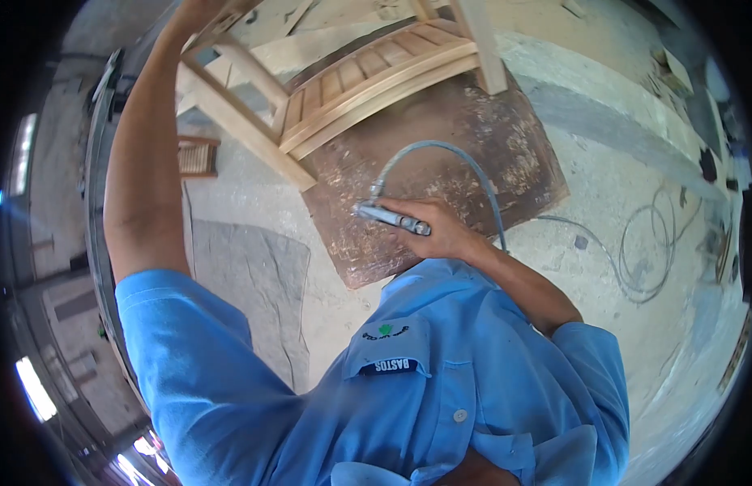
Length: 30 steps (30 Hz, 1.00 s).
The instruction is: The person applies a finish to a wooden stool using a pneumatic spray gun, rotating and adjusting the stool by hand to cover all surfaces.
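A slatted wooden chair (376, 77) stands tilted in the view on a worn brown board (441, 170). My right hand (437, 227) is wrapped round a metal air gun (392, 217), held over the board in front of my shirt. A blue-grey hose (473, 162) loops from the gun over the board. My left arm reaches up to the top left, where my left hand (215, 10) is at the chair's frame, partly cut off by the image edge. Its fingers are too unclear to read.
A grey sheet (250, 283) lies on the floor at the left, near a small slatted wooden piece (199, 157). Coiled hose (647, 247) rests on the floor at the right. A pale ledge (619, 113) runs across the upper right.
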Available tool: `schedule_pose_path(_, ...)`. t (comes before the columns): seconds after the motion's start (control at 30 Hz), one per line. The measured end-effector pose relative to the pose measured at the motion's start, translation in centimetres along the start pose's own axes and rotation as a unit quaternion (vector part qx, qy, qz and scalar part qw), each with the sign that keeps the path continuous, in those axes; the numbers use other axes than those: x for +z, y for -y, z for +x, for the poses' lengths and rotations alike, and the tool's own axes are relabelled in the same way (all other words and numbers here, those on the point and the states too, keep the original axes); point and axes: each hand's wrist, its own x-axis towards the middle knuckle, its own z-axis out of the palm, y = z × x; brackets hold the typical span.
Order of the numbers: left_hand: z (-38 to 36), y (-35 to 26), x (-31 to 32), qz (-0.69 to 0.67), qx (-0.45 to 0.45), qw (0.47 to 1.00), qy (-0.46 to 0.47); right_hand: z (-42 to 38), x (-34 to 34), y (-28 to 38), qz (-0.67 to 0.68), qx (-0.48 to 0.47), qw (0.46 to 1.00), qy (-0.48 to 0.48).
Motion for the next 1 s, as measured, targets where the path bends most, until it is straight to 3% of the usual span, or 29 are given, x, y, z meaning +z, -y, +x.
schedule_pose_path(0.03,0.3,-0.5,-1.7,-0.315,-0.153,0.934,0.069,-0.4,0.1,0.2,-0.005,-0.006,1.0,-0.012)
schedule_pose_path(0.07,0.5,0.8,0.6,-0.25,-0.087,0.963,0.049,-1.0,0.1,0.1,-0.017,-0.01,0.998,-0.066)
schedule_pose_path(0.13,1.9,0.0,0.8,-0.204,-0.047,0.978,0.012,-2.0,-0.3,0.0,-0.044,-0.018,0.984,-0.171)
schedule_pose_path(0.23,1.3,-1.6,-2.4,-0.222,-0.089,0.971,0.027,-4.5,-3.9,0.5,-0.102,0.005,0.945,-0.312)
schedule_pose_path(0.3,0.8,-2.4,-3.3,-0.229,-0.117,0.966,0.026,-6.5,-5.7,0.8,-0.008,0.111,0.91,-0.399)
schedule_pose_path(0.4,0.5,-4.3,-5.4,-0.249,-0.159,0.955,-0.009,-7.8,-7.2,0.6,-0.034,0.066,0.868,-0.491)
schedule_pose_path(0.5,0.0,-5.5,-7.1,-0.243,-0.17,0.955,0.018,-7.4,-6.9,1.4,-0.054,0.079,0.863,-0.496)
schedule_pose_path(0.6,-0.7,-6.5,-7.6,-0.264,-0.181,0.947,-0.03,-5.5,-5.5,2.8,-0.069,0.054,0.89,-0.447)
schedule_pose_path(0.73,-1.1,-5.8,-6.6,-0.262,-0.13,0.956,-0.019,-2.9,-1.4,6.2,-0.066,0.013,0.963,-0.262)
schedule_pose_path(0.87,-2.7,-9.6,-13.3,-0.24,-0.179,0.954,0.011,-0.8,2.4,6.2,-0.04,0.056,0.989,-0.128)
schedule_pose_path(0.97,-3.4,-11.8,-15.8,-0.171,-0.147,0.974,-0.03,-1.1,1.9,5.0,-0.059,0.025,0.99,-0.127)
schedule_pose_path(1.0,-3.8,-12.5,-16.6,-0.159,-0.133,0.977,-0.051,-1.4,1.1,5.5,-0.061,0.058,0.985,-0.153)
